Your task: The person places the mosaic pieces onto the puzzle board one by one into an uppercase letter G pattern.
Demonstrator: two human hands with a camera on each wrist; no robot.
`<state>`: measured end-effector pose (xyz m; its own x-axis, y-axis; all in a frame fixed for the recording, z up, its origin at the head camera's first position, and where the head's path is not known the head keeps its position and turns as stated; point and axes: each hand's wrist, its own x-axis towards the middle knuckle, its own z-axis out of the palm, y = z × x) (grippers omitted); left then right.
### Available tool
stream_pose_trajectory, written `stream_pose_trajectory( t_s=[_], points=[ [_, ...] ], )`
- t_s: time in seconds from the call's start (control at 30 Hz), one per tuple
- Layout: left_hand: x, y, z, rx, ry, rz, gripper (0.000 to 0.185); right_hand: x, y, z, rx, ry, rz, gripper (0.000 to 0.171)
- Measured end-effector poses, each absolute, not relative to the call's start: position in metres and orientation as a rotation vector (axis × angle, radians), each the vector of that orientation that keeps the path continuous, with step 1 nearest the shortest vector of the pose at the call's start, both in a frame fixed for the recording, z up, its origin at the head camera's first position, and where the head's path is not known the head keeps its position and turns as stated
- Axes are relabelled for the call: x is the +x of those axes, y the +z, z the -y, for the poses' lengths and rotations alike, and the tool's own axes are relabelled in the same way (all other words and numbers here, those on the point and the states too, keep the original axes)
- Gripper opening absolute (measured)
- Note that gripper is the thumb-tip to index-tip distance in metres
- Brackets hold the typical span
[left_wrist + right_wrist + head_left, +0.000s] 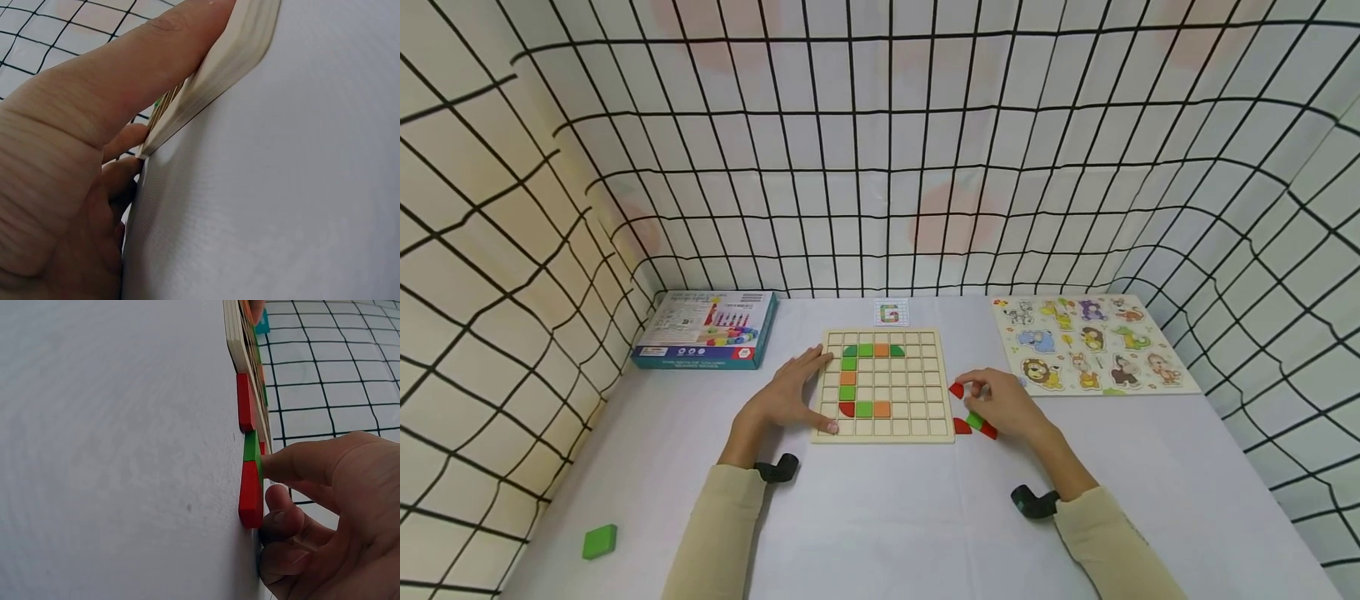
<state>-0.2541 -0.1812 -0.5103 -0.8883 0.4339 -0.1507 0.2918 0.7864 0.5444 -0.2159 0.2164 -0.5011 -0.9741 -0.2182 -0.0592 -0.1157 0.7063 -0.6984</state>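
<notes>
A: How full is the board (883,433)?
B: About ten tiles in; most squares bare. Left hand (793,392) lies flat on its edge. Right hand (1003,404) pinches a red tile (957,389) beside it, on the desk (880,517).

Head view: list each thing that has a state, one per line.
Grid board: flat on table, partly filled with green, orange and red tiles.
Left hand: open, steadying the board's left edge.
Right hand: pinching a red tile.
Animal puzzle: flat, pieces seated.
Box: closed, lying flat.
</notes>
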Motion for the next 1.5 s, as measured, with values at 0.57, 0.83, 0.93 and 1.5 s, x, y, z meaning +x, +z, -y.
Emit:
stream_pose_trajectory(
  t_s=[0.57,0.83,0.93,1.5],
  points=[
    [-0.2535,-0.5112,0.1789,0.595,0.762,-2.713,0.132,-0.2205,-0.5044,-0.2146,-0.315,-1.044,-2.786,0.021],
    [-0.2544,-0.5133,0.1788,0.572,0.745,-2.723,0.131,-0.2195,-0.5059,-0.2178,-0.279,-1.041,-2.777,0.039],
    [-0.2546,-0.5136,0.1790,0.565,0.746,-2.723,0.131,-0.2192,-0.5049,-0.2181,-0.288,-1.035,-2.773,0.040],
    [-0.2529,-0.5124,0.1803,0.560,0.759,-2.714,0.131,-0.2178,-0.5076,-0.2165,-0.366,-1.005,-2.799,0.026]
  ],
)
